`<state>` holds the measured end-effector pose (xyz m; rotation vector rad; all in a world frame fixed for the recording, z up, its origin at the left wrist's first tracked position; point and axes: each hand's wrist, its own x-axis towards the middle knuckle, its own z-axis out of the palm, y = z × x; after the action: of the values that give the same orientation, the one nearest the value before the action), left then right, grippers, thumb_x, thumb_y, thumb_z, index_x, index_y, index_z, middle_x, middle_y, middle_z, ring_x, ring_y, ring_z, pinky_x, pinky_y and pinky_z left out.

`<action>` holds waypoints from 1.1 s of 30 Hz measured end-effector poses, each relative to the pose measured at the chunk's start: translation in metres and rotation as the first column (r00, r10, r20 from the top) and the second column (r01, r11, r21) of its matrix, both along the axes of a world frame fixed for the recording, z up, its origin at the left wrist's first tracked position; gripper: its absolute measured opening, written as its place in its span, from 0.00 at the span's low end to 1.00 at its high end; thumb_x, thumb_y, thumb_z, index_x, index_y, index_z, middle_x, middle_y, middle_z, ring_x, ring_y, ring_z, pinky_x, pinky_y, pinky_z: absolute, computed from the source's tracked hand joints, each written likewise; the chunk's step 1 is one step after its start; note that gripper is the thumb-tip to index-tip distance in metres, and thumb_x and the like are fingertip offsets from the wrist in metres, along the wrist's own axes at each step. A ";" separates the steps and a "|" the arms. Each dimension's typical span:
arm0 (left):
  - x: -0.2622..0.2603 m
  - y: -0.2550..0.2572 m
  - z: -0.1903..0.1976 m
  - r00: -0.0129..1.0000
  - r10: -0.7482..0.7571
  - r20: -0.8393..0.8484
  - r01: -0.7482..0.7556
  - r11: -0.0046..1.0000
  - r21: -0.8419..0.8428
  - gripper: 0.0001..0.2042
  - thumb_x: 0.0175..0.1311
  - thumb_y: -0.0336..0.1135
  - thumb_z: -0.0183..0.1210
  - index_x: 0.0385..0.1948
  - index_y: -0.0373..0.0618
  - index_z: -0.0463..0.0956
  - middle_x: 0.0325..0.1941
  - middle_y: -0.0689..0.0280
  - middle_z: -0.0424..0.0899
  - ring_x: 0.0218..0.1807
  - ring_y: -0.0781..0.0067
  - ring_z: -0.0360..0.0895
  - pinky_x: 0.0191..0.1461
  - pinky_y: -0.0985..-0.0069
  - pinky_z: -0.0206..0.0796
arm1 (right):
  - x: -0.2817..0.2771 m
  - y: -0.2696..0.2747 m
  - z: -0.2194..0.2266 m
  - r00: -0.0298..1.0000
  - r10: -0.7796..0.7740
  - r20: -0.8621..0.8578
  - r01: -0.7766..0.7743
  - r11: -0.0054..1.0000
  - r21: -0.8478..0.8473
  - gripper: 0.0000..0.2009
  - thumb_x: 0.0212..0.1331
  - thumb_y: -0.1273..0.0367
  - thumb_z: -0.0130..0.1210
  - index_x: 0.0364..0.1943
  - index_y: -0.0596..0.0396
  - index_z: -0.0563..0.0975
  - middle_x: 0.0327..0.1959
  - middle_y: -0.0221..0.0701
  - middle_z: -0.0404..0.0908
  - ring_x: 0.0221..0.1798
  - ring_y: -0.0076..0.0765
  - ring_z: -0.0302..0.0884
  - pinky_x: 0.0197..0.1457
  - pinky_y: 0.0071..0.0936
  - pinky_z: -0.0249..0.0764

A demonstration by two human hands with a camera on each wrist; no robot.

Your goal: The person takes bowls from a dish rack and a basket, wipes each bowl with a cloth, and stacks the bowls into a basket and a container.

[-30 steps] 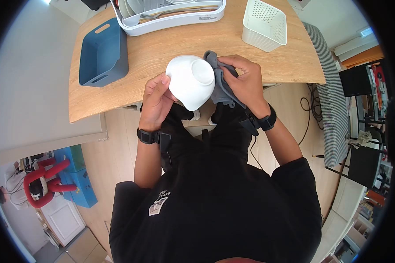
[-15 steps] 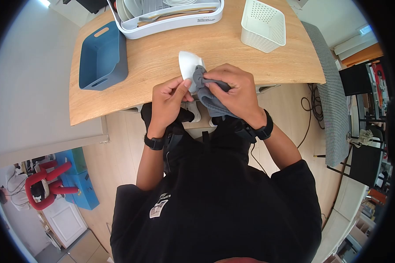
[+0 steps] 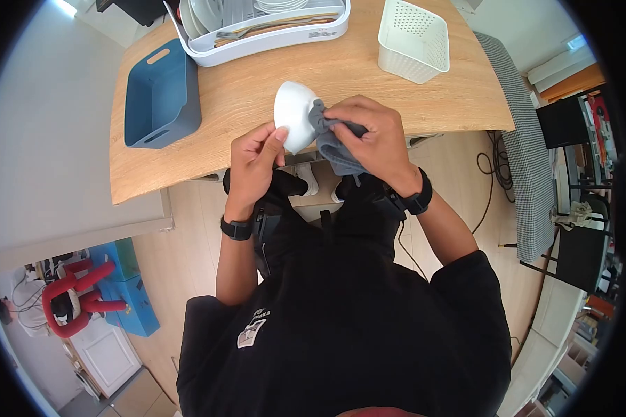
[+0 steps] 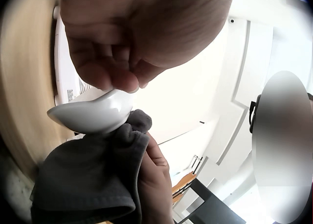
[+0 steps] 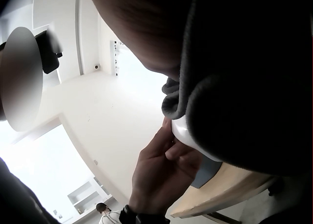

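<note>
A white bowl [image 3: 294,115] is tipped on its side above the table's near edge. My left hand [image 3: 252,161] pinches its rim, the thumb on the outer wall. In the left wrist view the bowl [image 4: 93,115] shows a wavy rim under the curled fingertips. My right hand [image 3: 377,139] grips a bunched grey cloth [image 3: 337,149] and presses it to the bowl's base. The cloth [image 4: 90,175] hangs down in loose folds in the left wrist view. In the right wrist view the cloth [image 5: 244,87] hides most of the bowl.
On the wooden table [image 3: 257,87] stand a blue bin [image 3: 188,111] at left, a white dish rack [image 3: 271,50] with plates and cutlery at the back, and a white perforated basket [image 3: 414,68] at right. Cables [image 3: 494,167] lie on the floor at right.
The bowl has turned from base facing up to side-on, base toward the right hand. The cloth has moved from beside the wall onto the base, and both hands have shifted slightly.
</note>
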<state>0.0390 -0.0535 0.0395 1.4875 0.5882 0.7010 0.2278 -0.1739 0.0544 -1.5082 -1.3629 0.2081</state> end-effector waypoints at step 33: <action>0.011 0.009 -0.004 0.857 0.314 0.408 -0.177 0.924 -0.339 0.15 0.76 0.40 0.57 0.43 0.34 0.82 0.31 0.65 0.86 0.31 0.80 0.81 0.41 0.79 0.73 | 0.006 -0.002 -0.012 0.988 -0.025 -0.153 0.009 0.995 -0.104 0.10 0.53 0.79 0.67 0.40 0.63 0.86 0.37 0.37 0.87 0.38 0.29 0.83 0.44 0.24 0.77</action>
<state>0.0504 -0.0446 0.0351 0.9308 0.4954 1.0819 0.2343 -0.1762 0.0427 -1.5546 -1.2313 0.3815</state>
